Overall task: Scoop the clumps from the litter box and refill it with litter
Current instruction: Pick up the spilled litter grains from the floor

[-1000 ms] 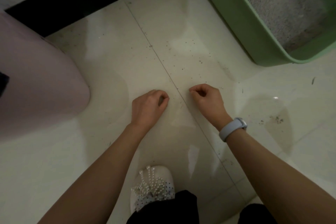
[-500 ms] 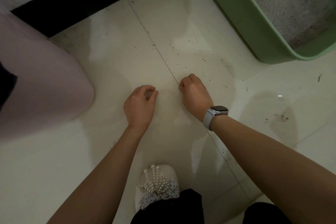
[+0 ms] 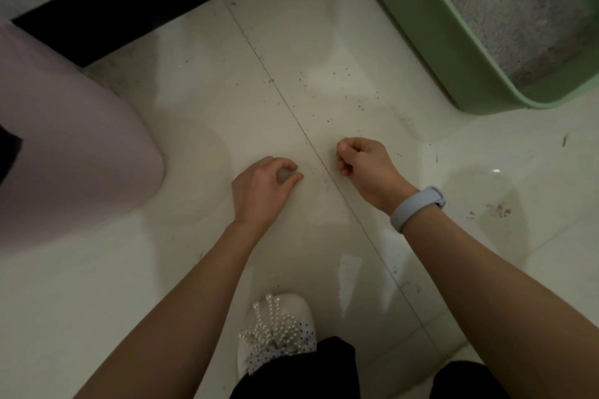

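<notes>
The green litter box (image 3: 421, 42) stands at the upper right, holding grey litter (image 3: 505, 0) with a darker patch near its front corner. My left hand (image 3: 262, 191) and my right hand (image 3: 363, 165) hover low over the pale tiled floor, a short gap between them. Fingers and thumb of both are curled as if pinching. A faint, barely visible clear plastic bag (image 3: 317, 204) seems to hang between and below them. No scoop is in view. A grey band (image 3: 416, 206) is on my right wrist.
A pink rounded bin (image 3: 71, 152) stands at the left. A black strip (image 3: 146, 0) runs along the wall at the top. Litter grains (image 3: 327, 97) speckle the tiles, with a dirty smear (image 3: 499, 210) at the right. My white beaded shoe (image 3: 275, 330) is below.
My hands came close together half a second ago and have now drawn apart again. The right hand moved right and its wrist turned.
</notes>
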Available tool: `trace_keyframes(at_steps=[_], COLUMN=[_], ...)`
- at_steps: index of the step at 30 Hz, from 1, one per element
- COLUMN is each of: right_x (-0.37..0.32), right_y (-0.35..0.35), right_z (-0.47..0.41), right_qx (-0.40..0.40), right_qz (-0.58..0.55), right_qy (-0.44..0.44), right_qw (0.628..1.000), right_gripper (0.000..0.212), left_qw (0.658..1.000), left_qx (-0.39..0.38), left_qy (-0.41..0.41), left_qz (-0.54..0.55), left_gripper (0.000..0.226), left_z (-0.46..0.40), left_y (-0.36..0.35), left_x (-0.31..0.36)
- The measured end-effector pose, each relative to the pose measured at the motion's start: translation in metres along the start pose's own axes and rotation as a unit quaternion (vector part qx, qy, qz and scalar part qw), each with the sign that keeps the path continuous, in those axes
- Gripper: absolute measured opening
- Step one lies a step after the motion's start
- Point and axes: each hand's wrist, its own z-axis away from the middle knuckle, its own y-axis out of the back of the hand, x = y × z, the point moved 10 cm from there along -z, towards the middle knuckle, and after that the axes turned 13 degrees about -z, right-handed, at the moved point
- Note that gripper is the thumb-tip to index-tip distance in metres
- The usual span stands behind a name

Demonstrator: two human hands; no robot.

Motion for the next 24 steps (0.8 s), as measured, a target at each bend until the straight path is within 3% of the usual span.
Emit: trace_keyframes(at_steps=[4,8,14,18,24], right_x=[0.002,0.000,-0.017,-0.053,-0.165], right_y=[0.002,-0.004,0.002,-0.008,-0.065], right_z=[0.003,0.007,0.017,0.025,0.049], right_qx=[-0.004,-0.038,-0.043,-0.037,-0.091], right_qz=[-0.016,-0.140,-0.195,-0.143,-0.029], right_qy=[-0.001,-0.022,-0.063,-0.065,0.037], right_qw=[1.000,0.989,0.978,0.987,0.995], right_gripper=[0.029,0.026,0.026,0.030,0.032], left_qw=[0.999,0.996,0.999,1.000,0.995], left_qx=[0.019,-0.018,-0.046,-0.008,0.095], left_qy=[-0.034,-0.070,-0.005,0.003,0.015], left_qz=[-0.014,-0.060,-0.025,0.009,0.039], left_gripper=[0.008,0.008,0.016,0.018,0.012], left_z=[0.002,-0.001,-0.001,-0.014,-0.038], left_y=[-0.001,-0.005,0.011,0.071,0.225], left_x=[0.007,0.014,0.015,0.041,0.079])
